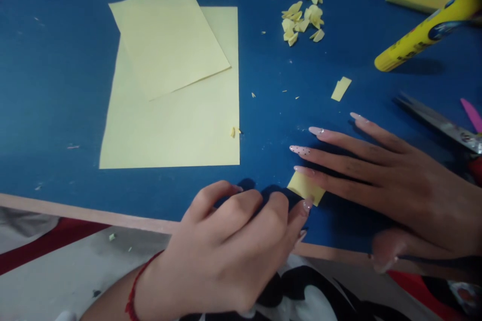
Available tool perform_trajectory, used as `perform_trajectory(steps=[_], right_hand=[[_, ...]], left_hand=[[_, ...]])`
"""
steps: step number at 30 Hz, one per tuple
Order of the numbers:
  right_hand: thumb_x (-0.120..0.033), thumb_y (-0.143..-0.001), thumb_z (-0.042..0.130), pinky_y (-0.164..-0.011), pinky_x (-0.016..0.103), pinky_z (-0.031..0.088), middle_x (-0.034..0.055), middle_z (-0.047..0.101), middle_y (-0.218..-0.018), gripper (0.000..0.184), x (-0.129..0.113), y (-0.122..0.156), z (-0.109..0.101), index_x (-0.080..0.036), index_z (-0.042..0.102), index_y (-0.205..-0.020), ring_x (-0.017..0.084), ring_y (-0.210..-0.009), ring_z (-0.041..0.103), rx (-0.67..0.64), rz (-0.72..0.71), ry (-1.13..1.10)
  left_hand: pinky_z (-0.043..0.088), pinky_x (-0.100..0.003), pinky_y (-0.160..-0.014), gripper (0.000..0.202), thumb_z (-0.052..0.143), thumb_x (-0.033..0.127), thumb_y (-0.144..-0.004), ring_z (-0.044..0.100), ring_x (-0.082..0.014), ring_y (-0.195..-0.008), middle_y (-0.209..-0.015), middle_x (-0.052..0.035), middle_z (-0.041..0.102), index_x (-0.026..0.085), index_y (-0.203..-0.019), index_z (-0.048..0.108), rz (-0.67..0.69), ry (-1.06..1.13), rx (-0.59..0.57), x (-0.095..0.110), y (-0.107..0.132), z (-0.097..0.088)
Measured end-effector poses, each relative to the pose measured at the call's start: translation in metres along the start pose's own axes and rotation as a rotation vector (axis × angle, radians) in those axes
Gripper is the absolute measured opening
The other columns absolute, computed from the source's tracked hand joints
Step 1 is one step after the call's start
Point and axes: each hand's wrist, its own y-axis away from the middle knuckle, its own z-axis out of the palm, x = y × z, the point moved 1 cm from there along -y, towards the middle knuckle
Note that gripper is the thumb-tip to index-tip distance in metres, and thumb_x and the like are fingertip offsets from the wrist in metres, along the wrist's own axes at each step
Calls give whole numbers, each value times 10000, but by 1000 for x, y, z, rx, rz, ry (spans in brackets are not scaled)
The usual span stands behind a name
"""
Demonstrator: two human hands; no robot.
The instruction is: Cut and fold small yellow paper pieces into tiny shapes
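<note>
A small folded-looking piece of yellow paper (306, 188) lies near the front edge of the blue table. My left hand (233, 246), fingers curled, grips its lower corner, with the index fingertip pressed on it and the thumb tip just below. My right hand (387, 180) is stretched flat from the right, its fingers spread. Its index finger rests on the upper part of that paper, and its other fingers lie on the table. Whether the left thumb touches the paper cannot be seen clearly.
Two yellow sheets (169, 130) overlap on the left. Several small folded yellow pieces (301, 22) are heaped at the back. A cut paper strip (341, 89), a yellow glue tube (417, 32) and scissors (444, 123) lie on the right. Tiny paper scraps (233, 132) sit on the larger sheet.
</note>
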Motion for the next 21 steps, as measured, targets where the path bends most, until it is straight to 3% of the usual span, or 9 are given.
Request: perform_trajectory(steps=[10,16,21], right_hand=[[-677,-1114,231,-1405,497,38,87,298,-1795,857,-7,-5,3,-59,300,-1704,306,-1696,152,13,21,13],[-624,-1137,231,-1406,487,41,57,258,-1808,791,-4,-4,3,-77,299,-1704,281,-1699,144,-2,6,10],[-631,-1139,192,-1403,466,23,44,226,-1815,794,-5,-5,3,-88,285,-1710,272,-1702,127,-10,2,51]], left_hand=[[440,-337,-767,304,547,222,-1127,612,-131,-830,-907,48,742,248,-975,810,28,-2,-15,0,-10,-1],[410,-341,-789,303,549,257,-1139,543,-161,-859,-924,37,724,258,-1007,823,24,-1,-60,-1,-10,-2],[412,-348,-809,272,538,237,-1132,559,-172,-906,-972,21,716,255,-1143,809,43,26,-66,-3,-3,-3]])
